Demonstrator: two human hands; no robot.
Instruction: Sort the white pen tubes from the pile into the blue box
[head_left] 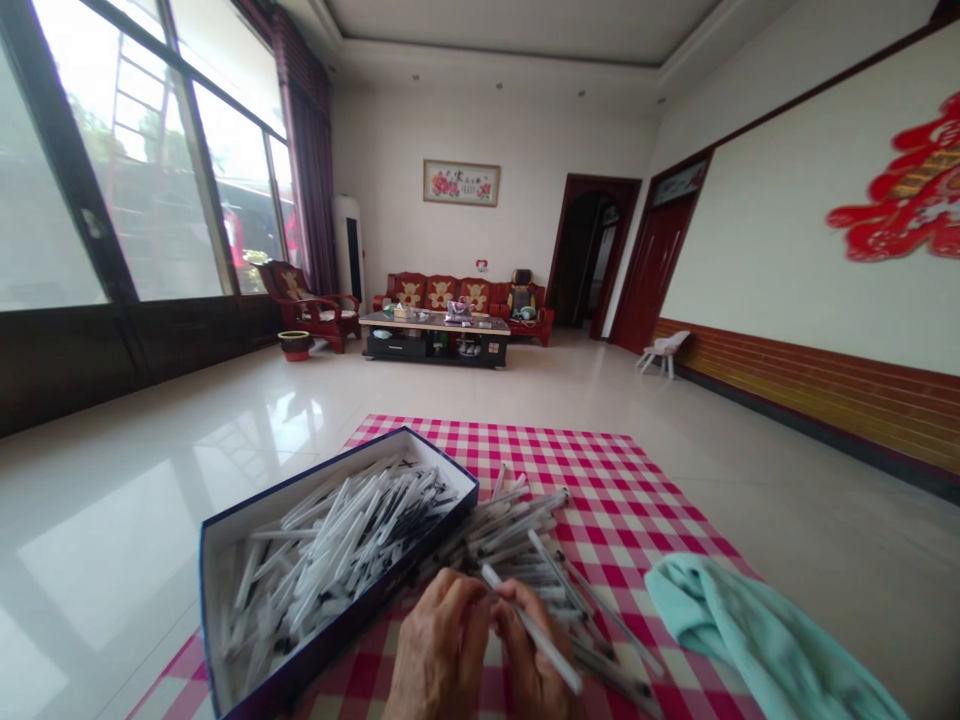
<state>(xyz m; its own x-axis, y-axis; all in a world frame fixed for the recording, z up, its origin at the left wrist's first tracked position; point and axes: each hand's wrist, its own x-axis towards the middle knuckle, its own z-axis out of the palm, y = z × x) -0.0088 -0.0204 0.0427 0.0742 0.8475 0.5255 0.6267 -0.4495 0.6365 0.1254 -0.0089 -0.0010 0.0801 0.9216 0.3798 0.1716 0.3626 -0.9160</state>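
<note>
My right hand (pixel 534 650) is shut on a clear plastic pen (pixel 537 634), which runs slantwise across its fingers. My left hand (pixel 439 645) sits close beside it, fingers curled, just next to the pen's upper end. Whether it grips anything I cannot tell. A dark blue-rimmed box lid (pixel 339 560) lies left of my hands, heaped with several clear pens (pixel 337 550) with black parts. A loose pile of similar pens (pixel 510 530) lies on the cloth between the box and my hands, partly hidden by my fingers.
A pink-and-white checked cloth (pixel 615 500) lies on the glossy tile floor under the box. A crumpled mint-green towel (pixel 750 630) lies on its right side. Farther off stand a low coffee table, a red sofa, an armchair and a small white stool.
</note>
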